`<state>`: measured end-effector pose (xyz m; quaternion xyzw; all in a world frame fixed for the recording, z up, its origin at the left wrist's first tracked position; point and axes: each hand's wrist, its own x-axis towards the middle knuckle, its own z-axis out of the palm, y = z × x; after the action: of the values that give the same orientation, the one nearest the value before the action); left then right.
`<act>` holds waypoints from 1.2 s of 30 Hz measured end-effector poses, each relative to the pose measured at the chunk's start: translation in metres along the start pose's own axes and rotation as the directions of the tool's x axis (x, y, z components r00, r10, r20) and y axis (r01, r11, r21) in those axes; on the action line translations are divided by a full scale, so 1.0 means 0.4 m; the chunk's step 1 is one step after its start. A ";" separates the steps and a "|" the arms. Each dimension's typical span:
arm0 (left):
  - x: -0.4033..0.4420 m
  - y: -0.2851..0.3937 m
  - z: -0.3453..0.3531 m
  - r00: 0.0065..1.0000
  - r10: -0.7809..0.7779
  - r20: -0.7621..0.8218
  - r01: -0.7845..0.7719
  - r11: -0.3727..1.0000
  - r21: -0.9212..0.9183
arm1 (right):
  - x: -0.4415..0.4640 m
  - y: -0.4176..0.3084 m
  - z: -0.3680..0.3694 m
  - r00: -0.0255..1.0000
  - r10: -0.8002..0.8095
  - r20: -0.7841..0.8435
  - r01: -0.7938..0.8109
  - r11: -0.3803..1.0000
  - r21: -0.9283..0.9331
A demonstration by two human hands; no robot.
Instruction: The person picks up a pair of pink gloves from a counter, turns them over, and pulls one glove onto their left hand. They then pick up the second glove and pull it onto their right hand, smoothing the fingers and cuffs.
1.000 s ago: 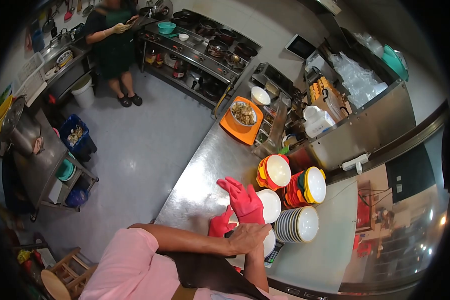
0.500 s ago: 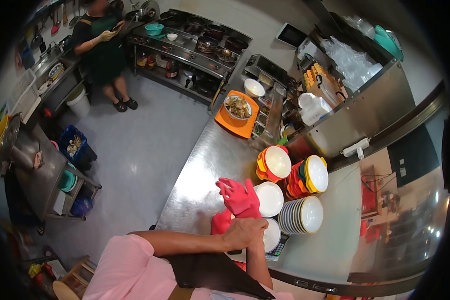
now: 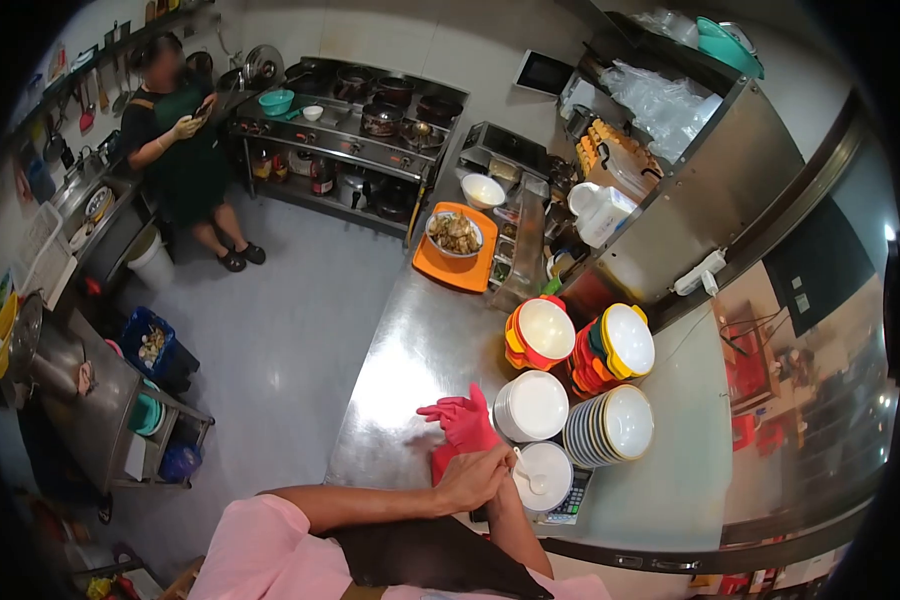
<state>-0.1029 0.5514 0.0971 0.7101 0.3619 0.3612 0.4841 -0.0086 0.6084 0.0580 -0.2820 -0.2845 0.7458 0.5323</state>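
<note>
My right hand (image 3: 470,425) is inside a pink rubber glove, its fingers apart above the steel counter. Bare and closed, my left hand (image 3: 473,478) grips the glove's cuff at my right wrist. More pink rubber, probably a second glove (image 3: 440,461), shows beneath the left hand, partly hidden. Just right of my hands is a white bowl (image 3: 558,464) with a white spoon (image 3: 536,483) in it. Beyond it stands a stack of white bowls (image 3: 532,404).
Rimmed bowls (image 3: 630,424) and red and yellow pots (image 3: 545,328) are stacked along the counter's right side. A food bowl (image 3: 455,232) sits on an orange tray (image 3: 428,268). A calculator (image 3: 572,500) lies nearby. Another person (image 3: 185,140) stands near the stove.
The view has shifted slightly, and my hands appear lower beside the bowls. My left hand stays at the glove's cuff. The spoon in the bowl now shows clearly.
</note>
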 end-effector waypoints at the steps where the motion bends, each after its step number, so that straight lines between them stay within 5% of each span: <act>1: 0.000 0.000 0.002 1.000 -0.004 0.001 0.004 1.000 0.019 | 0.017 0.012 -0.042 0.982 0.118 -0.148 -0.109 0.992 0.068; 3: 0.002 -0.010 0.006 1.000 -0.010 -0.010 0.011 0.999 0.046 | -0.013 0.076 -0.081 0.978 -0.155 -0.137 0.140 0.984 -0.111; 6: 0.012 -0.036 0.012 0.999 -0.019 -0.036 0.021 0.997 0.074 | 0.096 0.124 -0.191 0.994 0.075 -0.073 -0.030 0.875 0.484; 8: 0.008 -0.043 0.007 0.998 -0.035 -0.055 0.040 0.994 0.099 | 0.109 0.126 -0.234 0.976 0.199 0.087 -0.216 0.923 0.319; 9: 0.005 -0.050 0.010 0.998 -0.051 -0.029 0.054 0.994 0.095 | 0.110 0.196 -0.324 0.969 0.093 0.229 -0.169 0.926 0.338; 10: 0.002 -0.060 0.014 0.997 -0.072 -0.012 0.072 0.993 0.092 | 0.110 0.201 -0.378 0.946 0.181 0.267 -0.273 0.890 0.364; 11: -0.002 -0.069 0.015 0.996 -0.094 -0.003 0.094 0.991 0.090 | 0.098 0.259 -0.407 0.986 0.149 -0.074 -0.104 0.896 0.432; 13: -0.004 -0.081 0.021 0.994 -0.106 0.011 0.105 0.991 0.084 | 0.100 0.280 -0.355 0.970 -0.032 -0.241 0.125 0.916 0.382; 20: 0.013 -0.109 -0.033 0.986 -0.165 -0.012 0.163 0.982 -0.092 | 0.029 0.222 -0.214 0.971 0.163 -0.177 -0.087 0.924 0.373; 24: 0.015 -0.268 -0.007 0.959 -0.209 -0.193 0.151 0.949 -0.277 | -0.013 0.213 -0.191 0.953 0.219 -0.208 -0.161 0.951 0.265; 26: 0.007 -0.325 -0.035 0.918 -0.344 -0.198 0.293 0.924 -0.246 | -0.032 0.222 -0.185 0.935 0.183 -0.304 -0.173 0.983 0.063; 27: 0.006 -0.363 -0.041 0.916 -0.275 -0.293 0.165 0.923 -0.349 | -0.047 0.227 -0.184 0.918 0.154 -0.366 -0.191 0.979 -0.067; 32: -0.028 -0.347 -0.080 0.913 -0.312 -0.262 0.191 0.896 -0.400 | -0.051 0.246 -0.132 0.837 -0.056 -0.545 -0.196 0.898 -0.393; 36: -0.034 -0.352 -0.115 0.898 -0.319 -0.304 0.188 0.901 -0.390 | -0.044 0.258 -0.164 0.845 -0.075 -0.530 -0.190 0.884 -0.427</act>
<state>-0.1720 0.5972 -0.0264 0.4796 0.4649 0.4765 0.5716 -0.0216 0.5717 -0.0593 -0.6049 -0.2865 0.5642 0.4834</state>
